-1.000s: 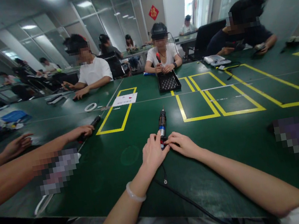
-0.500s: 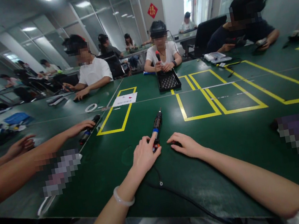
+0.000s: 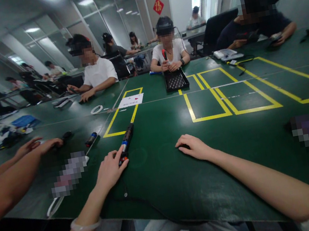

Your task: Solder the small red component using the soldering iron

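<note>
My left hand (image 3: 110, 170) grips a black electric screwdriver (image 3: 126, 141) with a blue band, lying low over the green table left of centre. Its tip points away from me, near a yellow tape outline, and a dark cord trails from its rear toward the table's front edge. A bracelet circles my left wrist. My right hand (image 3: 192, 146) rests on the tabletop at centre right, fingers loosely bent and apart from the thumb, holding nothing visible. Left of the screwdriver lies another dark tool with a blue band (image 3: 91, 139), touched by nobody.
A co-worker's hand (image 3: 50, 145) is at the left, by a dark object. A white paper sheet (image 3: 130, 100) and white tape roll (image 3: 96, 109) lie ahead. Across the table, a person sits behind a black tray (image 3: 176, 81). Yellow tape outlines (image 3: 211, 117) mark the tabletop.
My left hand has carried the electric screwdriver leftward, away from my right hand, which has barely moved. The co-worker's hand at left has drawn back from the other blue-banded tool.
</note>
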`<act>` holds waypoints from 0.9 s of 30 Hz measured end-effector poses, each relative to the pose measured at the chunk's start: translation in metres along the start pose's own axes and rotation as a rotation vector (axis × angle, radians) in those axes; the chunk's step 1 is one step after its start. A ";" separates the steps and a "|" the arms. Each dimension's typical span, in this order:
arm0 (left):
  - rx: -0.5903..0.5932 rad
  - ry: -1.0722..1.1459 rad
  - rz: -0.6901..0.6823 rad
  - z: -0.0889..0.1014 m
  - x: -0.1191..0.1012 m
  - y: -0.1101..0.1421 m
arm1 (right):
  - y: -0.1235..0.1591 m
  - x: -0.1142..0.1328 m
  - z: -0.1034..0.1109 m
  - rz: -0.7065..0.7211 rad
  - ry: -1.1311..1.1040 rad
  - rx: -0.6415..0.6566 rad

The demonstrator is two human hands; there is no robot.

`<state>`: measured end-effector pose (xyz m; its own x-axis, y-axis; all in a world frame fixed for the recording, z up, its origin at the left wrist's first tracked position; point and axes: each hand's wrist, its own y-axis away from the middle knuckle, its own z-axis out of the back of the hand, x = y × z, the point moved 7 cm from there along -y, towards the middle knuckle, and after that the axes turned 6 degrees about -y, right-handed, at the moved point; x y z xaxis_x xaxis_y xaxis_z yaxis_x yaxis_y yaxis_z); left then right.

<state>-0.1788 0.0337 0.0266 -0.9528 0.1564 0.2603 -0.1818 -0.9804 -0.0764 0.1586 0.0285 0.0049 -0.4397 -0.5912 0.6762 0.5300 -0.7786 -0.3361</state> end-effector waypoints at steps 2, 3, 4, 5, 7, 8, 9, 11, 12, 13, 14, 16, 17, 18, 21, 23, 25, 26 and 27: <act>0.008 -0.026 0.023 -0.007 0.024 0.003 | 0.000 0.000 0.000 -0.003 0.004 0.001; 0.012 -0.037 0.034 -0.011 0.036 0.004 | 0.000 0.000 0.000 -0.003 0.006 0.001; 0.015 -0.046 0.046 -0.015 0.048 0.005 | 0.000 -0.001 -0.001 -0.001 0.009 0.001; 0.020 -0.051 0.057 -0.019 0.058 0.006 | 0.000 -0.001 -0.001 0.000 0.010 0.003; 0.037 -0.050 0.078 -0.025 0.076 0.008 | 0.000 -0.002 -0.002 0.001 0.009 0.004; 0.045 -0.046 0.088 -0.026 0.083 0.009 | 0.000 -0.002 -0.002 0.002 0.008 0.004; 0.049 -0.042 0.096 -0.026 0.088 0.010 | 0.000 -0.003 -0.002 0.002 0.006 0.003; 0.022 -0.041 0.106 -0.019 0.091 0.013 | 0.000 -0.003 -0.001 0.002 0.005 -0.003; -0.003 -0.045 0.109 -0.014 0.090 0.014 | -0.001 -0.003 -0.001 0.003 0.003 -0.005; -0.025 -0.051 0.111 -0.008 0.088 0.015 | -0.001 -0.003 -0.001 0.003 0.001 -0.004; -0.038 -0.059 0.117 -0.002 0.085 0.016 | -0.001 -0.003 -0.001 0.003 -0.002 -0.005; -0.026 -0.074 0.152 0.006 0.080 0.017 | -0.002 -0.002 -0.001 0.001 -0.017 -0.007; -0.006 -0.082 0.178 0.010 0.077 0.017 | -0.002 -0.002 -0.001 -0.005 -0.032 -0.009; 0.007 -0.090 0.209 0.014 0.075 0.017 | -0.003 -0.003 -0.001 -0.016 -0.058 -0.016; -0.009 -0.073 0.304 0.033 0.061 0.012 | -0.004 -0.008 0.001 -0.086 -0.229 -0.043; -0.053 0.031 0.318 0.048 0.039 0.007 | -0.004 -0.012 0.001 -0.131 -0.362 -0.054; -0.080 0.231 0.222 0.062 0.000 -0.002 | -0.003 -0.014 0.001 -0.149 -0.439 -0.055; -0.095 0.341 0.122 0.069 -0.025 -0.007 | -0.003 -0.014 0.001 -0.150 -0.456 -0.053; -0.102 0.428 0.018 0.076 -0.051 -0.012 | -0.003 -0.015 0.001 -0.151 -0.466 -0.052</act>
<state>-0.1095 0.0279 0.0877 -0.9669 0.1965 -0.1626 -0.1671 -0.9697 -0.1780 0.1645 0.0395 -0.0033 -0.1316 -0.3233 0.9371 0.4436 -0.8646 -0.2359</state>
